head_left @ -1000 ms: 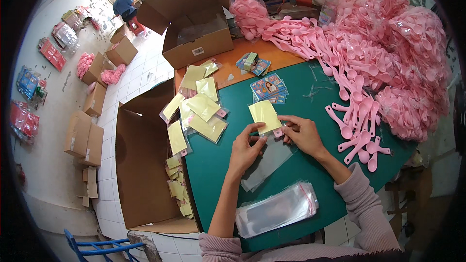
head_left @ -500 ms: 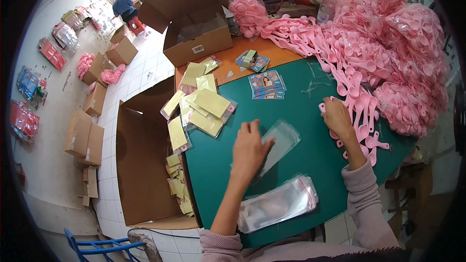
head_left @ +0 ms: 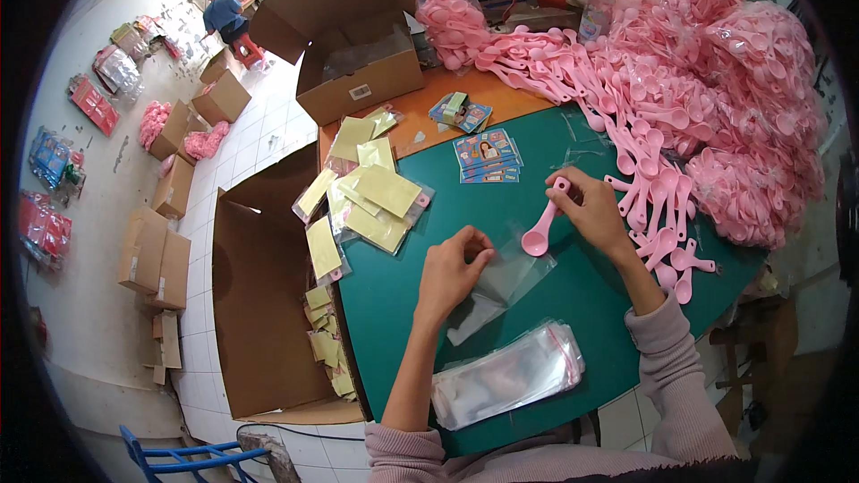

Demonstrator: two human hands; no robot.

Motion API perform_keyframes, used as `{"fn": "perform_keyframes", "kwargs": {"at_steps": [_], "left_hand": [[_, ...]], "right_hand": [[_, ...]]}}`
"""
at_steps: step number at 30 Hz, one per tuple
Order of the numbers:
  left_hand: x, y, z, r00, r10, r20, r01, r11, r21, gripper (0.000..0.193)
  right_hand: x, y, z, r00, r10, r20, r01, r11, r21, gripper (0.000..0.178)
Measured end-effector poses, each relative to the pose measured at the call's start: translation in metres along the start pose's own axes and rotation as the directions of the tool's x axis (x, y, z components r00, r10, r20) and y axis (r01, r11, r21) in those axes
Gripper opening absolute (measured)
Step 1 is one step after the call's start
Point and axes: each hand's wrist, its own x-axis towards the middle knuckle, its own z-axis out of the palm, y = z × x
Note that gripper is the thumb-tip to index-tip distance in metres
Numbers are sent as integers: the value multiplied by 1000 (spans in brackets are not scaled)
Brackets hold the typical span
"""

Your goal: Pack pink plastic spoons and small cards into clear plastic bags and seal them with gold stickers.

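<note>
In my right hand (head_left: 586, 206) is a pink measuring spoon (head_left: 542, 231), pinched near the handle end with its bowl pointing down over the green tabletop. My left hand (head_left: 456, 270) is curled in a pinch at the upper edge of a clear plastic bag (head_left: 501, 291); the exact grip is partly hidden by the fingers. The spoon's bowl is just above the bag's right end. Nearer me lies a stack of clear bags (head_left: 510, 376). Beyond my hands are fanned printed cards (head_left: 488, 157). More pink spoons (head_left: 662, 192) spread out to the right of my right hand.
A large heap of bagged pink spoons (head_left: 752, 107) fills the back right, beside a plastic bottle (head_left: 597, 4). Packed bags with yellow cards (head_left: 385, 190) lie at the left edge, above a big open carton (head_left: 268, 304). Another open box (head_left: 358, 80) stands behind. A person (head_left: 225, 16) sits far off.
My right hand has moved left from the spoon pile, bringing one pink spoon over the clear bag. My left hand has closed from spread fingers into a pinch, and the bag has shifted.
</note>
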Motion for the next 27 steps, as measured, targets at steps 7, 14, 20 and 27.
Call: {"fn": "perform_keyframes", "kwargs": {"at_steps": [7, 14, 20, 27], "left_hand": [[5, -10, -5, 978, -144, 149, 207, 741, -639, 17], [2, -1, -9, 974, -168, 152, 226, 776, -590, 29], [4, -6, 0, 976, -142, 164, 215, 742, -635, 37], [5, -5, -1, 967, -150, 208, 190, 964, -187, 32]], "right_hand": [[-1, -6, 4, 990, -99, -95, 79, 977, -200, 21], [-3, -5, 18, 954, -154, -259, 204, 962, 179, 28], [-8, -9, 25, 968, -187, -165, 208, 971, 120, 25], [-16, -12, 35, 984, -166, -57, 172, 977, 127, 23]]}}
